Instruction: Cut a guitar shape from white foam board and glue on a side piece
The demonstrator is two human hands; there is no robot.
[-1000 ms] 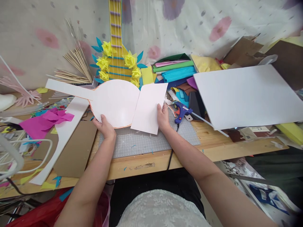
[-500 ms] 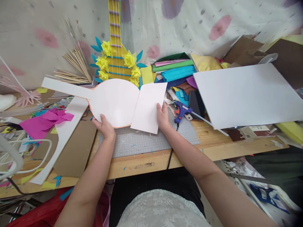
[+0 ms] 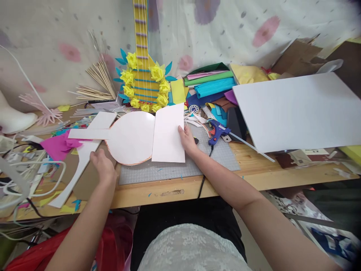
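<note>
A white round board cutout with a long straight neck (image 3: 131, 139), shaped like a banjo, lies over the grey cutting mat (image 3: 141, 175), its neck pointing left. Orange lines mark parts of its rim. My right hand (image 3: 188, 142) grips the right edge of a white rectangular piece of board (image 3: 169, 135), whose left edge meets the round part. Left of the round part, below the neck, my left hand (image 3: 103, 165) is off the cutout with its fingers loosely bent and apart. Under that hand are a brown board (image 3: 87, 180) and a curved white offcut (image 3: 72, 182).
A yellow paper guitar with flowers (image 3: 145, 84) stands behind. Right of the mat lie a blue glue gun (image 3: 218, 131) and a large white board (image 3: 296, 113). Wooden sticks (image 3: 103, 81), magenta paper (image 3: 58, 146) and white cables (image 3: 34, 194) crowd the left; rolled coloured paper (image 3: 214, 86) lies behind.
My left hand has let go of the round cutout and moved left. The cutout has come down, its neck now nearly level. My right hand has shifted left with the rectangular piece.
</note>
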